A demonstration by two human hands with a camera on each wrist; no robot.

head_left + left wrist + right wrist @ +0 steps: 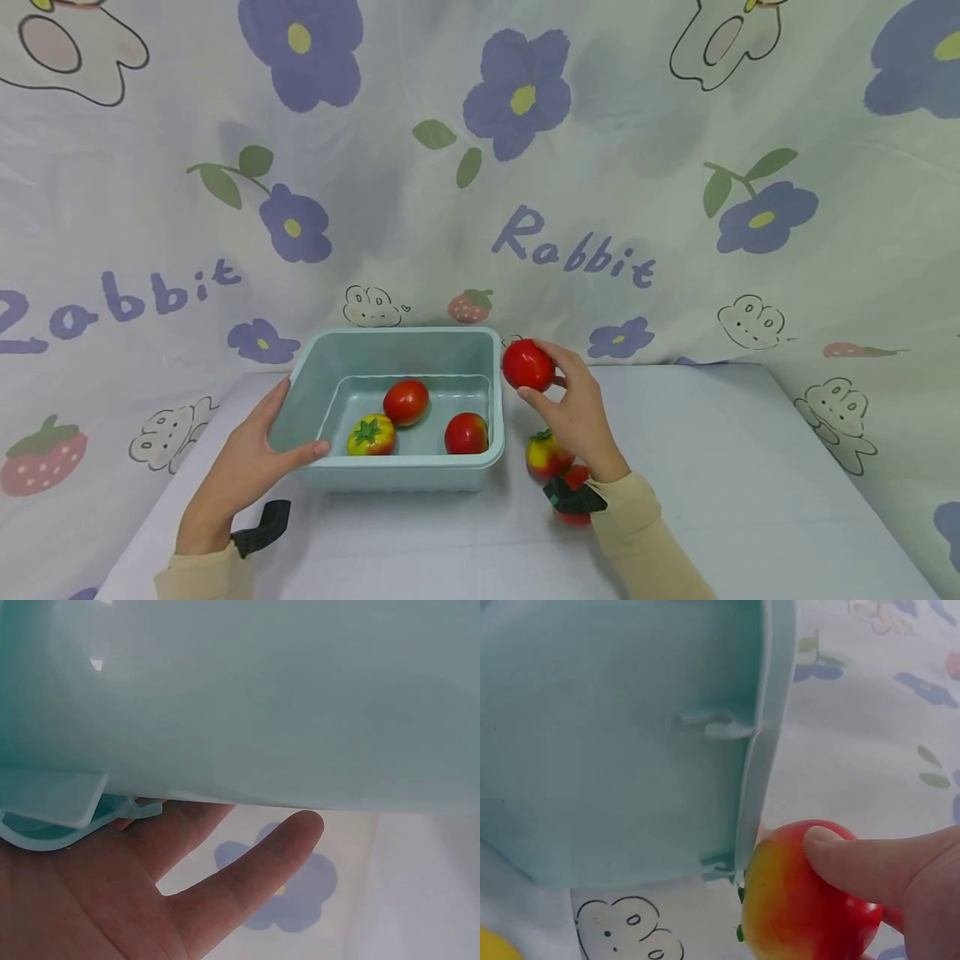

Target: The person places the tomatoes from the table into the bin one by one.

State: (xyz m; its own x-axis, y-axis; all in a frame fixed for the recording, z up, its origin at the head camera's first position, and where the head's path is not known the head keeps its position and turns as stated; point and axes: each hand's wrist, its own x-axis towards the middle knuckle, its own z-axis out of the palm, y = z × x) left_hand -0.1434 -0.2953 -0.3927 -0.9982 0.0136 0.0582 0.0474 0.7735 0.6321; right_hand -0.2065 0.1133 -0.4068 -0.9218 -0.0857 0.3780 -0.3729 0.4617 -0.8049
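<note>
A pale blue-green plastic bin (397, 477) stands on the table with three tomatoes inside: a yellow-green one (371, 435) with a leafy top, and red ones at the middle (406, 402) and right (466, 433). My left hand (251, 458) rests against its left side, thumb over the front corner rim; its fingers (247, 889) lie extended along the outer wall, near a clip-like handle (60, 814). Beside the right rim, my right hand (573, 408) pinches a glossy red tomato (527, 365) between thumb and fingers. The right wrist view shows this tomato's yellow side (780, 900).
Below my right hand, a yellow-red tomato (547, 456) and a red one (574, 517) lie on the white-covered table (720, 475). The wrist strap (573, 496) partly hides the red one. A printed cloth (405, 208) with flowers and rabbits hangs behind the bin.
</note>
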